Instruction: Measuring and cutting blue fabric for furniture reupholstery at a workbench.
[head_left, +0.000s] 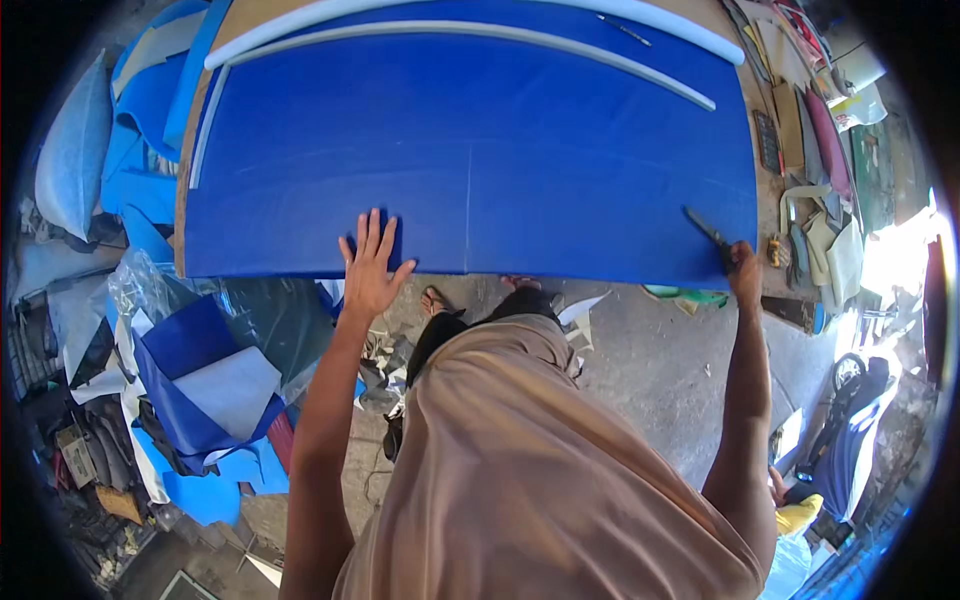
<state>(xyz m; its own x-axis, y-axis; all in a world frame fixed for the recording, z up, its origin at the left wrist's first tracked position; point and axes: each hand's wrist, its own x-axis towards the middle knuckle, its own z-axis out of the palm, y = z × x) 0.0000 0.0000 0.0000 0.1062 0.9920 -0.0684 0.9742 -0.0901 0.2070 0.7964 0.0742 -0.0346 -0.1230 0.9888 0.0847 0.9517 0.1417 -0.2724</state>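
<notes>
On my feed the blue sheet [340,150] spreads beyond both hands — the left hand [372,268], open, fingers splayed, rests on its near edge; the right hand [743,266] grips dark scissors [706,229] over its near right corner.

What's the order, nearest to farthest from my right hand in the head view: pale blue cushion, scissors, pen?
1. Scissors: held in the right hand.
2. Pen: far part of the blue sheet, right of centre.
3. Pale blue cushion: far left.
</notes>
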